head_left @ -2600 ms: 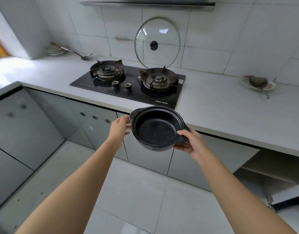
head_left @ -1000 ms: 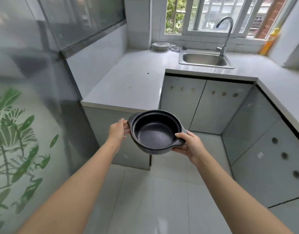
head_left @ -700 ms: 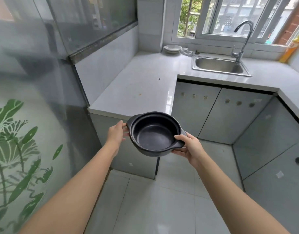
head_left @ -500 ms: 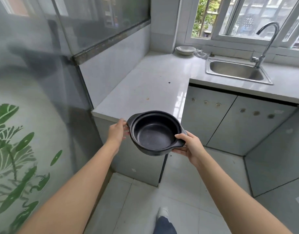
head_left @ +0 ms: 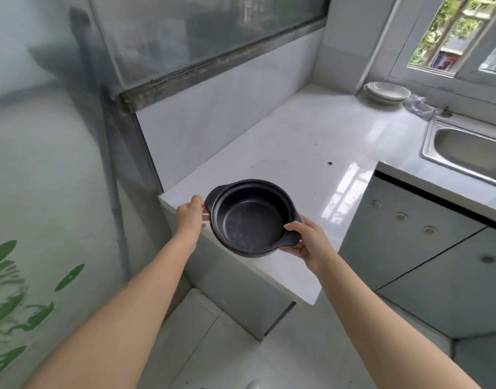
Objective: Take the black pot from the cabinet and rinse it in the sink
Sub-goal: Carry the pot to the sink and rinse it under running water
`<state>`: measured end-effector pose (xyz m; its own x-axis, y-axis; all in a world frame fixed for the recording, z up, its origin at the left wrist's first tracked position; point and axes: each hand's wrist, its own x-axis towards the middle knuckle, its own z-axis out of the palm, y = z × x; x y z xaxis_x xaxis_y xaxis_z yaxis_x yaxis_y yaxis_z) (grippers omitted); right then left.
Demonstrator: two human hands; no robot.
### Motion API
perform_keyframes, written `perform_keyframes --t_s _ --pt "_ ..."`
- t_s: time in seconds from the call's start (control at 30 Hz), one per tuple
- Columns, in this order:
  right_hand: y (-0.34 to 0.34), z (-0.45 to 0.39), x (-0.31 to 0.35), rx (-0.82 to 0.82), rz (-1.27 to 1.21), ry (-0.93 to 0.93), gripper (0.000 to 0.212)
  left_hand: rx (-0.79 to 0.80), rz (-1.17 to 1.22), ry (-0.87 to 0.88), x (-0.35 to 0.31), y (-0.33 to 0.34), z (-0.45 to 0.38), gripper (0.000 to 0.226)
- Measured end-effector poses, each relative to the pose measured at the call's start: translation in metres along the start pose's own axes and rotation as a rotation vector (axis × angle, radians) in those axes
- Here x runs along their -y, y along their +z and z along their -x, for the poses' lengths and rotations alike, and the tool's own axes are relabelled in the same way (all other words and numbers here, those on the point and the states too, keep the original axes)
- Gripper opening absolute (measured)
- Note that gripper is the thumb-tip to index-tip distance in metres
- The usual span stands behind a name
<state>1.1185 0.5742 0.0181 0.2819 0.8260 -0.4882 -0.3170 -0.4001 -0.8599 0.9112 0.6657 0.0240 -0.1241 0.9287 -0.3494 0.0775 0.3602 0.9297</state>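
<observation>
Round black two-handled pot point(head_left: 251, 219), matte with an empty speckled interior, held in the air between both hands, tilted slightly toward the camera, above the near corner of the white stone countertop point(head_left: 297, 141). Left hand point(head_left: 189, 217): fingers curled round the left handle, thumb on top. Right hand point(head_left: 308, 241): thumb pressed on the right handle's top, fingers curled beneath it. Stainless steel sink point(head_left: 465, 148) well beyond the right fingers, far right. Stacked white plates point(head_left: 387, 91) near the window, beyond the sink's left end.
</observation>
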Motion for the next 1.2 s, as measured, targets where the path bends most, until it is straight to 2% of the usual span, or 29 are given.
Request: perform_keyframes --t_s 0.33,1.2 --pt "0.01 -0.055 0.015 0.05 -0.013 0.054 0.035 -0.061 0.01 -0.033 -0.003 0.012 -0.047 0.03" --pt "0.019 -0.101 0.033 -0.146 0.148 0.064 0.027 -0.047 0.003 0.001 -0.008 0.028 -0.079 0.034"
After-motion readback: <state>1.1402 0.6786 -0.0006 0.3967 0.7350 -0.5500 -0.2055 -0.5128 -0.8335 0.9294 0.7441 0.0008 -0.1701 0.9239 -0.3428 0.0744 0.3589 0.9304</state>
